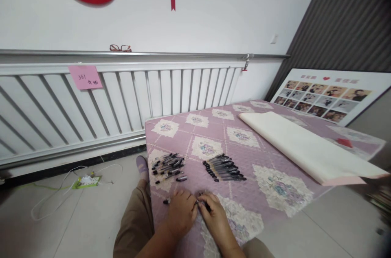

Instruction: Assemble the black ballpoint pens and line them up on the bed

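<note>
My left hand (182, 212) and my right hand (215, 214) meet near the table's front edge, fingers closed in a pinch. Between their fingertips is a slim dark pen, mostly hidden by the fingers. A black tip (166, 201) shows at the left of my left hand; whether it belongs to the same pen I cannot tell. Beyond my left hand lies a loose pile of black pens (169, 165), pointing various ways. To its right, past my right hand, several black-ended pens with clearer barrels (224, 167) lie side by side in a slanted row.
A purple flowered cloth (210, 127) covers the table. A folded cream sheet (293, 144) lies on the right, before a framed photo board (324, 95). A white radiator (183, 91) runs along the wall. On the floor at left are a power strip (88, 181) and cables.
</note>
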{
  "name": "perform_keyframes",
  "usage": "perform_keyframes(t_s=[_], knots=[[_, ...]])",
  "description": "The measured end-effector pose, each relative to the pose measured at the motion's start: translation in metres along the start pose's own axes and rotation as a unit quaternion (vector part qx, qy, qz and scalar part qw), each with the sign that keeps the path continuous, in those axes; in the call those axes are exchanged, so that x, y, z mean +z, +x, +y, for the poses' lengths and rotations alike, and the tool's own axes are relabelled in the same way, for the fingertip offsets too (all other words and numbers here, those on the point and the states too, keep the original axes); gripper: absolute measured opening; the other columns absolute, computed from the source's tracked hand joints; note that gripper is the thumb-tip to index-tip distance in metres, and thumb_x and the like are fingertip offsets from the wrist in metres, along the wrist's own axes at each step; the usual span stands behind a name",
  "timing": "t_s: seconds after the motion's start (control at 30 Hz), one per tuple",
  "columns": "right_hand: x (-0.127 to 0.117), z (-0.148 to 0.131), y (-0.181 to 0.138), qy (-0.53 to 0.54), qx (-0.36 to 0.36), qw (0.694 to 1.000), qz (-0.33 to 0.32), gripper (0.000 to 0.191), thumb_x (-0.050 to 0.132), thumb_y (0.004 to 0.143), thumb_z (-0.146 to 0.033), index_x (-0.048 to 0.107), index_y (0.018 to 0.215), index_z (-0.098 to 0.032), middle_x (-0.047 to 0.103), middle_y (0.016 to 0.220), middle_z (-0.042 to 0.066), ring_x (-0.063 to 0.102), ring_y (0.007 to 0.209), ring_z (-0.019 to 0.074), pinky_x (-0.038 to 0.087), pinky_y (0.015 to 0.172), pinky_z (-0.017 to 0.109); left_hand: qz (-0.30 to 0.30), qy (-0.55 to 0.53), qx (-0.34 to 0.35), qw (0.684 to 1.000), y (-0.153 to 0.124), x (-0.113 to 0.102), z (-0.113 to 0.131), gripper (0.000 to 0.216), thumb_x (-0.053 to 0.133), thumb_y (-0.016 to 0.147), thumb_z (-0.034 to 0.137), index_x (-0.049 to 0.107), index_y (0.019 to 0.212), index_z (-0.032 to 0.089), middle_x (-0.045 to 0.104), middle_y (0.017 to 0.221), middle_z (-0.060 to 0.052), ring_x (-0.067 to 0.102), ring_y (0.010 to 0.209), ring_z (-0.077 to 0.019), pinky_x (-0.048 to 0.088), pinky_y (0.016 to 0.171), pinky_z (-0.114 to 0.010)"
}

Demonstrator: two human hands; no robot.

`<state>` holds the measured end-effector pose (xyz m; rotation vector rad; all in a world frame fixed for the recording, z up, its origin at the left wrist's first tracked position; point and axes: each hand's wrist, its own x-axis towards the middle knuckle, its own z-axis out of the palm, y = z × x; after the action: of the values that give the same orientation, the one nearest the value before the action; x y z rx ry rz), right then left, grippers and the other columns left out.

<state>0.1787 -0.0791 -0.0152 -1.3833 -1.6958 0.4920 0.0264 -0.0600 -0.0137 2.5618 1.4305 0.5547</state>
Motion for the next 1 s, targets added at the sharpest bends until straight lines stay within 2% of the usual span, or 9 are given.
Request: perform_keyframes(t_s=[0.1, 0.2, 0.33, 0.47, 0.57, 0.73, 0.83, 1.0], knots=[[0.0, 0.004, -0.001, -0.003, -0.006, 1.0, 0.007, 0.018, 0.053, 0.084, -0.026, 0.069, 0.091, -0.023, 0.069, 0.093, 0.007, 0.062, 0.092, 0.022, 0.049, 0.085, 0.036, 0.003, 0.001, -0.007, 1.0, -0.001, 0.0, 0.0, 0.008, 0.05, 0.086, 0.021, 0.058, 0.089, 0.022, 0.058, 0.092, -0.002, 0.049, 0.09, -0.0207, 0.035, 0.083, -0.037], [0.0, 0.01, -0.002, 0.004, 0.022, 0.999, 0.045, 0.023, 0.048, 0.087, -0.028, 0.067, 0.097, -0.022, 0.068, 0.1, 0.008, 0.061, 0.096, 0.0218, 0.048, 0.088, 0.037, 0.002, 0.005, -0.018, 1.0, -0.001, -0.001, 0.001, 0.008, 0.05, 0.085, 0.019, 0.058, 0.087, 0.021, 0.057, 0.092, -0.002, 0.049, 0.091, -0.0206, 0.035, 0.083, -0.036], [0.0, 0.017, -0.006, -0.016, 0.061, 0.992, 0.111, 0.024, 0.046, 0.087, -0.031, 0.065, 0.095, -0.02, 0.068, 0.098, 0.01, 0.062, 0.094, 0.023, 0.049, 0.087, 0.038, -0.008, 0.014, -0.033, 0.999, 0.0, -0.003, 0.001, 0.008, 0.051, 0.084, 0.02, 0.059, 0.087, 0.021, 0.056, 0.095, -0.003, 0.048, 0.092, -0.0214, 0.036, 0.083, -0.037], [0.001, 0.02, -0.009, -0.071, 0.051, 0.988, 0.131, 0.021, 0.048, 0.084, -0.029, 0.064, 0.095, -0.019, 0.068, 0.097, 0.011, 0.061, 0.094, 0.025, 0.047, 0.087, 0.041, -0.012, 0.012, -0.025, 1.0, 0.0, -0.002, 0.001, 0.009, 0.05, 0.085, 0.021, 0.059, 0.087, 0.021, 0.056, 0.095, -0.004, 0.048, 0.094, -0.0218, 0.035, 0.085, -0.038], [0.002, 0.02, -0.01, -0.106, 0.029, 0.986, 0.124, 0.02, 0.05, 0.082, -0.025, 0.063, 0.096, -0.02, 0.068, 0.097, 0.01, 0.061, 0.093, 0.0252, 0.047, 0.085, 0.04, -0.009, 0.009, -0.024, 1.0, 0.0, -0.001, 0.0, 0.008, 0.051, 0.084, 0.02, 0.059, 0.087, 0.021, 0.056, 0.094, -0.003, 0.047, 0.093, -0.0218, 0.035, 0.084, -0.038], [0.003, 0.012, -0.008, -0.175, 0.015, 0.983, 0.063, 0.02, 0.053, 0.077, -0.019, 0.066, 0.091, -0.022, 0.07, 0.089, 0.007, 0.062, 0.086, 0.024, 0.045, 0.081, 0.037, -0.009, 0.011, -0.027, 1.0, 0.0, -0.002, 0.002, 0.009, 0.05, 0.084, 0.02, 0.058, 0.087, 0.021, 0.056, 0.096, -0.003, 0.047, 0.093, -0.0219, 0.036, 0.084, -0.038], [0.002, 0.007, -0.007, -0.199, 0.02, 0.979, 0.035, 0.023, 0.052, 0.077, -0.016, 0.068, 0.091, -0.023, 0.071, 0.091, 0.006, 0.062, 0.088, 0.0243, 0.044, 0.08, 0.037, -0.013, 0.007, -0.032, 0.999, 0.0, -0.004, 0.003, 0.009, 0.049, 0.085, 0.02, 0.057, 0.088, 0.022, 0.057, 0.095, -0.003, 0.047, 0.094, -0.0223, 0.036, 0.085, -0.039], [0.0, 0.002, -0.005, -0.179, 0.001, 0.984, 0.001, 0.029, 0.049, 0.079, -0.016, 0.07, 0.095, -0.027, 0.072, 0.099, 0.004, 0.062, 0.094, 0.024, 0.044, 0.084, 0.038, 0.008, -0.017, -0.059, 0.998, -0.001, -0.006, 0.006, 0.022, 0.05, 0.084, 0.02, 0.054, 0.106, 0.023, 0.056, 0.105, -0.003, 0.047, 0.1, -0.0229, 0.036, 0.089, -0.038]])
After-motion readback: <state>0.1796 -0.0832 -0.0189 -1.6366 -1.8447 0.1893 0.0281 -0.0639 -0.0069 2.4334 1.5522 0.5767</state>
